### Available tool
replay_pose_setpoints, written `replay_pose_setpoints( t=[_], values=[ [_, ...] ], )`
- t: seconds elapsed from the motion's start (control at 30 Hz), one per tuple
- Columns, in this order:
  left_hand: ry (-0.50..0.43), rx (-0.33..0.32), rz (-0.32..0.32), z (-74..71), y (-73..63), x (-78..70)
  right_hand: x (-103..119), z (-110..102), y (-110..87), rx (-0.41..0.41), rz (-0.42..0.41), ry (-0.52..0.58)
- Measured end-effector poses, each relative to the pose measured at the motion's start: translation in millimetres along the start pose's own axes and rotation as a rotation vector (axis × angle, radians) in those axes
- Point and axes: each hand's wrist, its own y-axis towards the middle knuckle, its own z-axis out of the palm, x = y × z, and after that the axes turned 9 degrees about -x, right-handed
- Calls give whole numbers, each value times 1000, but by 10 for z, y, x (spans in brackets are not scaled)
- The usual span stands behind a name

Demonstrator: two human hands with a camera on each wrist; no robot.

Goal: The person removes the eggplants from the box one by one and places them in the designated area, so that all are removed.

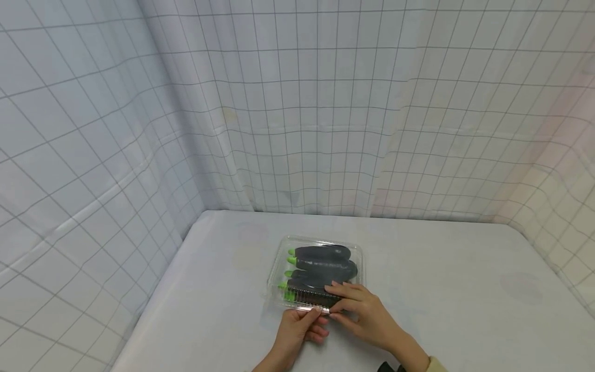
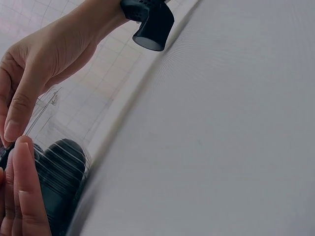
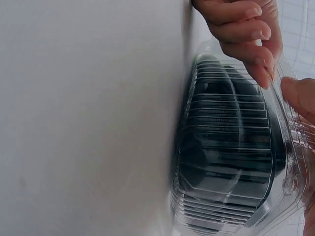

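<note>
Basically, clear container (image 1: 280,258) sits right at the grip, near rim pinched twice: left hand (image 1: 299,328) has thumb over, fingers under; right hand (image 1: 361,313) has thumb and index nearly together on the rim, other fingertips on top; dark eggplants (image 1: 324,268) inside, just beyond the grip, green ends leftward; white table (image 1: 446,289) spreads either side, far edge well beyond; gridded cloth (image 1: 321,129) behind that.

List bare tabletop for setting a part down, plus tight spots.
Widest: white table right of the clear container, out to the gridded curtain. Also bare: left of the container; a narrower strip behind. Crowded: its near edge, left hand and right hand close together; eggplants inside.
</note>
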Motion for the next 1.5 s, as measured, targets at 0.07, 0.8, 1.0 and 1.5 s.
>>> replay_pose_setpoints(
  t=[0.07, 0.8, 1.0, 1.5],
  values=[
    [5, -4, 3, 5, -4, -4, -10, -18, 2, 7, -11, 14],
    [31, -51, -15, 31, 10, 32, -74, -137, -2, 62, -72, -15],
    [28, -53, -8, 32, 6, 16, -94, -174, 15, 97, -71, 11],
    [53, -48, 8, 21, 13, 15, -85, -216, 31, 154, -8, 22]
  ],
)
